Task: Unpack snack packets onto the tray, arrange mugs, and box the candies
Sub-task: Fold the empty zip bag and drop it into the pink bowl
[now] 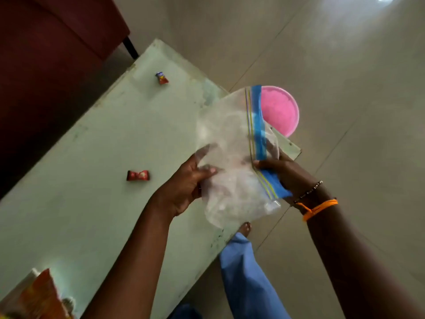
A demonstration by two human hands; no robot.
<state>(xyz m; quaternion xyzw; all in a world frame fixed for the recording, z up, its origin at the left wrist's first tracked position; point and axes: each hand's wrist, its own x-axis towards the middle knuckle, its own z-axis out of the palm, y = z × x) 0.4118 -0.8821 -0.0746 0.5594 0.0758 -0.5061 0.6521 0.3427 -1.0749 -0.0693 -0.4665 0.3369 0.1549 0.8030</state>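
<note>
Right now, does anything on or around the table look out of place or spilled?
Two wrapped candies lie loose and far apart on the table: one near the left hand, another toward the far end. No box is in view. Nothing looks damaged or spilled otherwise.

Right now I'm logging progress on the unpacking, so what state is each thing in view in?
zip bag: held up in both hands, looks empty
left hand: gripping the bag's side
right hand: pinching the blue zip strip
near candy: wrapped, loose on table
far candy: wrapped, loose on table
snack packets: at table corner, partly cut off
pink lid: lying flat on the floor
</note>
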